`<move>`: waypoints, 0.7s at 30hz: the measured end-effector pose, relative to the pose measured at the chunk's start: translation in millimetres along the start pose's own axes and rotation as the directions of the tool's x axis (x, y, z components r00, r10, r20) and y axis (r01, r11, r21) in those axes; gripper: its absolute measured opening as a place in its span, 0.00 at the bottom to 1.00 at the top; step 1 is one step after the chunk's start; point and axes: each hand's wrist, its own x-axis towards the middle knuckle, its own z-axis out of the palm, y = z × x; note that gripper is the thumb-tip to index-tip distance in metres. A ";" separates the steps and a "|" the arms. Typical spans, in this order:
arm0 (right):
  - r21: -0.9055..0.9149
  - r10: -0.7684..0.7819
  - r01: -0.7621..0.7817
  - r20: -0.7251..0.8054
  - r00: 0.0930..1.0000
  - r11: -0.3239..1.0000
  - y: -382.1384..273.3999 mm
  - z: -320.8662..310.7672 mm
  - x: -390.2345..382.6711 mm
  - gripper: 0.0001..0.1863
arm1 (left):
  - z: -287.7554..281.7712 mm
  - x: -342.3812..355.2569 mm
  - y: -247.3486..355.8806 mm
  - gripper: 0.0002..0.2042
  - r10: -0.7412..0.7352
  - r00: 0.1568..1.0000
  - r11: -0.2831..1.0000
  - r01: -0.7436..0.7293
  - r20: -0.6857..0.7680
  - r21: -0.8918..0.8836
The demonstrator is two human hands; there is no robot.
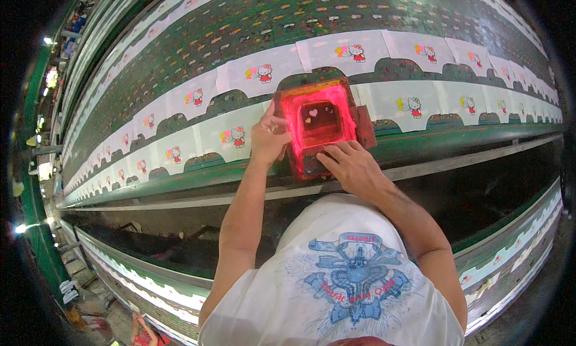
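Observation:
A small screen printing frame (292, 161), its border smeared with bright pink-red ink, lies over the near row of white fabric pieces. Its dark mesh window (322, 122) shows small pale heart shapes. A brownish-red flap or block (365, 127) juts from the frame's right side. My left hand (270, 135) grips the left edge with bent fingers. At the near edge, the fingers of my right hand (351, 165) are closed over the rim, with their undersides hidden. White fabric pieces (393, 94) with a printed cartoon cat and balloons lie on both sides; the one under the frame is covered.
A long green printing table (252, 37) carries rows of printed pieces. A pale rail (441, 166) runs along its near edge. Behind me stands another table with white pieces (162, 298). Part of another person in red (146, 337) shows at lower left.

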 end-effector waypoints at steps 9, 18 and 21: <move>-0.008 0.060 -0.060 0.235 0.970 0.998 47.9 -38.5 60.6 0.23 | 6.1 2.6 -1.7 0.15 0.057 0.998 0.998 -0.057 0.013 0.039; -0.024 0.100 -0.100 0.014 0.995 0.995 86.9 -12.8 109.4 0.31 | 4.5 2.6 -1.1 0.12 0.167 0.986 0.974 -0.164 -0.006 0.153; -0.080 0.113 -0.113 -0.002 0.994 0.990 63.1 -12.3 96.3 0.31 | 6.6 0.0 4.2 0.11 0.101 0.995 0.987 -0.098 -0.023 0.127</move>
